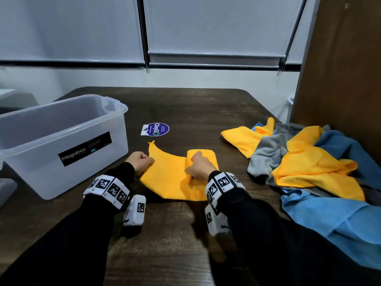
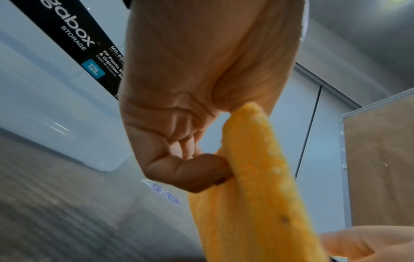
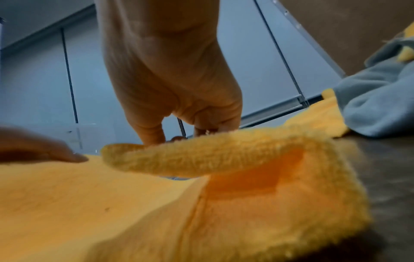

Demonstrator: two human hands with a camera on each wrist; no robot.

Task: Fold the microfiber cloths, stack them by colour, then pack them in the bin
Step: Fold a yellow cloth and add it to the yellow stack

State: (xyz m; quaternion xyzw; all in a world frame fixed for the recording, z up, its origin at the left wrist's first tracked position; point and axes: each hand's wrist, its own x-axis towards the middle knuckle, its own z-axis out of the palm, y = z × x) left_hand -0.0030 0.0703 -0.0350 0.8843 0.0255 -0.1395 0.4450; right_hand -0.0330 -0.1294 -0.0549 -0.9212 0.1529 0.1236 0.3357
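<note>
Both hands are pinching the yellow cloth (image 1: 171,178): left hand (image 1: 141,162) on its left edge, right hand (image 1: 199,167) lifting the right flap leftward.

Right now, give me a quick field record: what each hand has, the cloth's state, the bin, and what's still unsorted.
left hand: pinches the left edge of the yellow cloth
right hand: grip on the cloth's right side, turned over toward the middle
cloth state: partly folded, on the table
bin: clear plastic, left of the cloth, no cloths visible inside
unsorted pile: yellow, grey and blue cloths, on the right
sticker: beyond the cloth
</note>
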